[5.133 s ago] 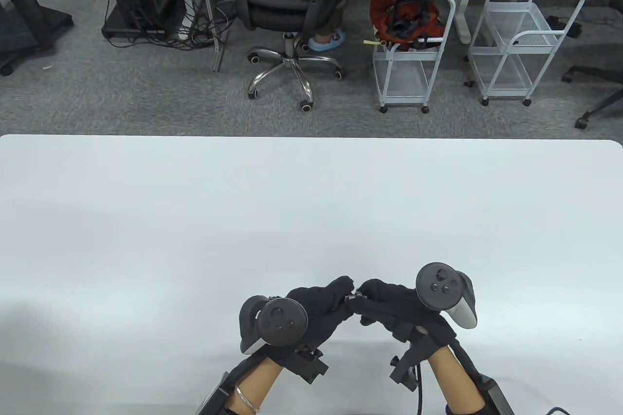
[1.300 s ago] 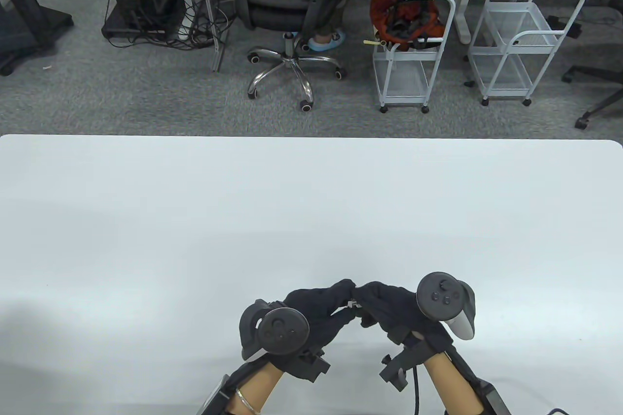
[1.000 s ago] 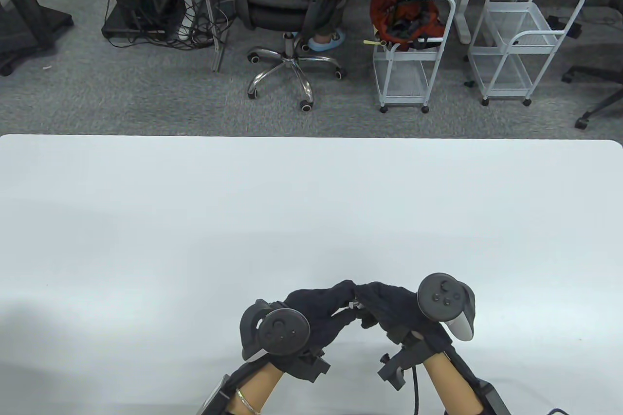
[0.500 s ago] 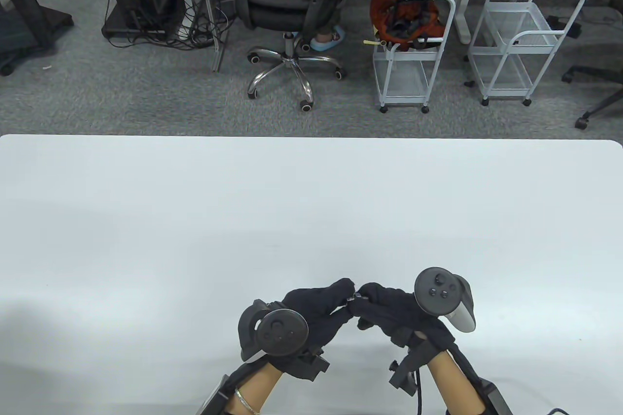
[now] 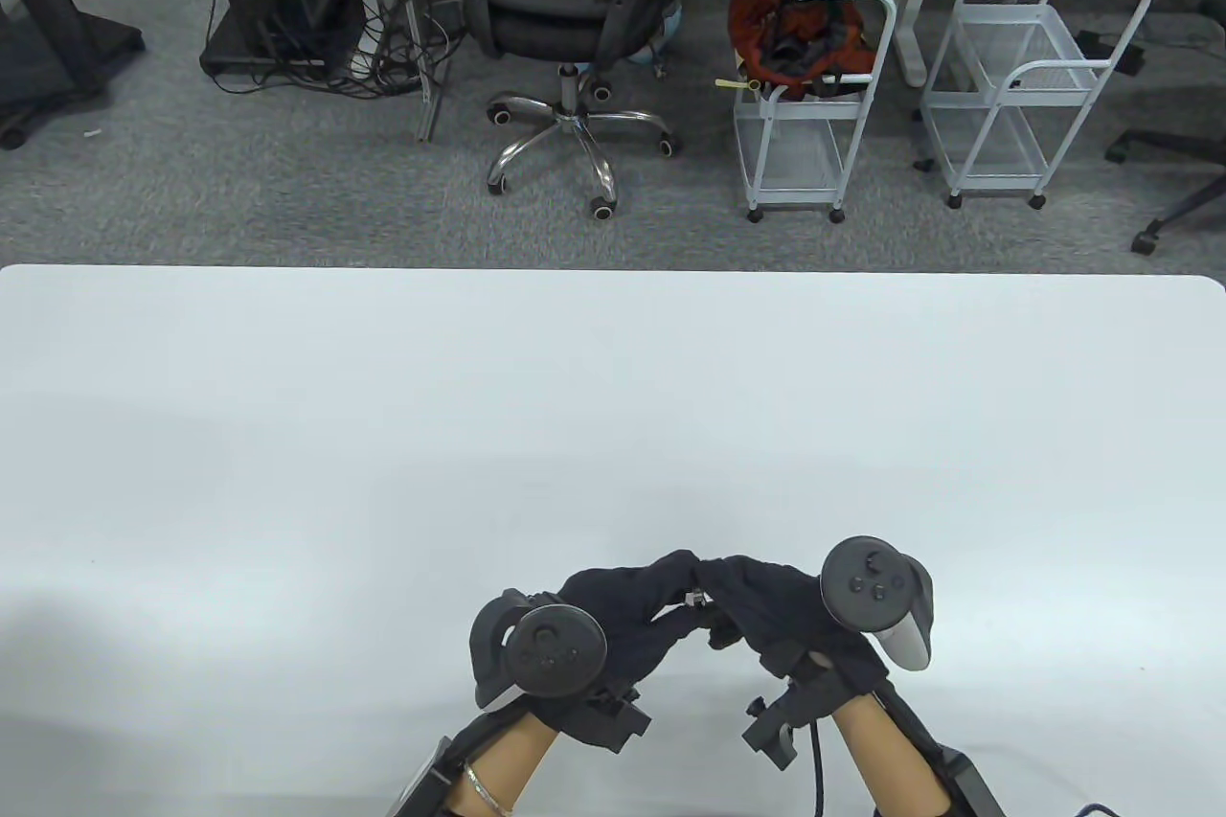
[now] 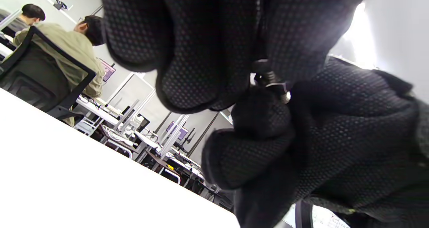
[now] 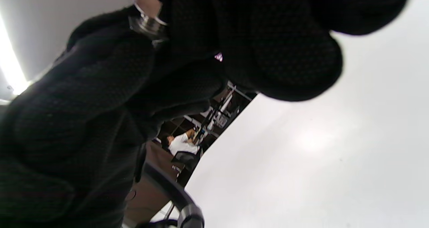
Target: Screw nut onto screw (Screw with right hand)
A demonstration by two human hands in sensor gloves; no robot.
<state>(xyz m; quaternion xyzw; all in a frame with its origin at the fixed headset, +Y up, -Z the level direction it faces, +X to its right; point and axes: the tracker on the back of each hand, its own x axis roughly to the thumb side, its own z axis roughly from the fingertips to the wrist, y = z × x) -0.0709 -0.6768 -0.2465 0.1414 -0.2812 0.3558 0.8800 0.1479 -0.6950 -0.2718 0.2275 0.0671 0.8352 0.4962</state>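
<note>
Met above the near middle of the white worktop (image 5: 613, 396), fingertip to fingertip: left hand (image 5: 627, 611) on the left, right hand (image 5: 766, 606) on the right, with a speck of bright metal between them.

Left grip: pressed together, pinching the dark screw (image 6: 264, 76), whose ribbed shaft showed only as a sliver in the left wrist view. Right grip: likewise pressed together, pinching the silver nut (image 7: 147, 22), a bright ring seen edge-on in the right wrist view, touching the left hand's fingertips. Held in the air, not resting on the worktop.

Likely trouble, judged from this: cross-threading, if the nut sat tilted against the shaft while turned; hard to check, since gloves hid nearly the whole joint. Also a slip out of the thick glove fabric during a regrasp between turns, dropping the small nut to the worktop, where it could roll. Also the screw spinning along with the nut, if the left pinch slackened.

Long axis of the screw: seemingly running left to right between the two hands, roughly level, threaded end pointing right toward the nut; exact tilt impossible to tell, too much covered.
</note>
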